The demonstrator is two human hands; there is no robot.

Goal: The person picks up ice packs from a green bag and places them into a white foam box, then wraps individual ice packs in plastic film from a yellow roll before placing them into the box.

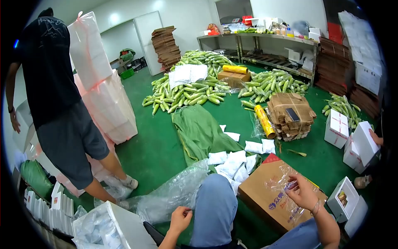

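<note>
My right hand (pixel 304 194) is over a brown cardboard box (pixel 259 189) with purple print, its fingers pinched on crinkled clear plastic film (pixel 286 174). Something small and purplish shows at those fingertips, too small to name. Beside my left knee, my left hand (pixel 181 218) hangs with curled fingers; no object shows in it. Close by that hand lies a large sheet of clear plastic (pixel 174 195). A white foam box (pixel 128 224) with plastic-wrapped contents stands to its left. White packets (pixel 232 164) are heaped on the floor between my knee and the cardboard box.
A green cloth sack (pixel 203 133) lies ahead, before a big pile of wrapped corn (pixel 190 93). Flattened cardboard (pixel 290 116) bears a phone (pixel 292 114), beside a yellow film roll (pixel 264 121). A person (pixel 54 79) stands left by stacked foam boxes (pixel 103 99). Another person's hand (pixel 376 137) touches a foam box.
</note>
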